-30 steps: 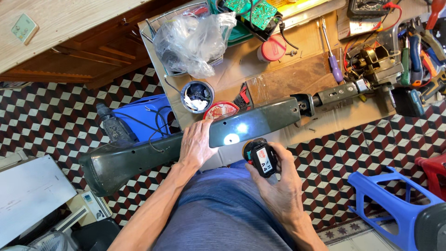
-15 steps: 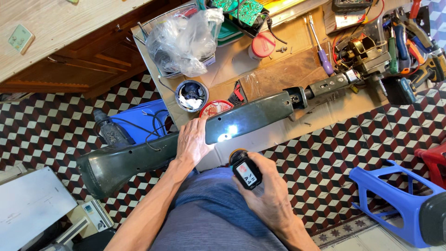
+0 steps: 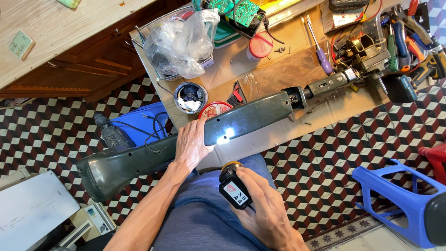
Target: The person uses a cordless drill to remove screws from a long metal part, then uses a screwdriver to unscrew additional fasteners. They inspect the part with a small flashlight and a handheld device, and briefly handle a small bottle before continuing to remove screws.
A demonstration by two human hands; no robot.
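Head view shows my left hand (image 3: pixel 193 144) pressing flat, fingers spread, on the long dark-green housing (image 3: pixel 186 148) lying across my lap and the tabletop (image 3: pixel 278 69), while my right hand (image 3: pixel 265 209), fingers wrapped round a small black cordless driver (image 3: pixel 234 188), seemingly mid-fastening, needs its tip aligned squarely.

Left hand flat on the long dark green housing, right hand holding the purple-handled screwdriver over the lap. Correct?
Not quite. In the head view the right hand holds a small black cordless driver, not the purple-handled screwdriver, which lies untouched on the workbench. The rest stands: the left hand rests flat on the long dark green housing.
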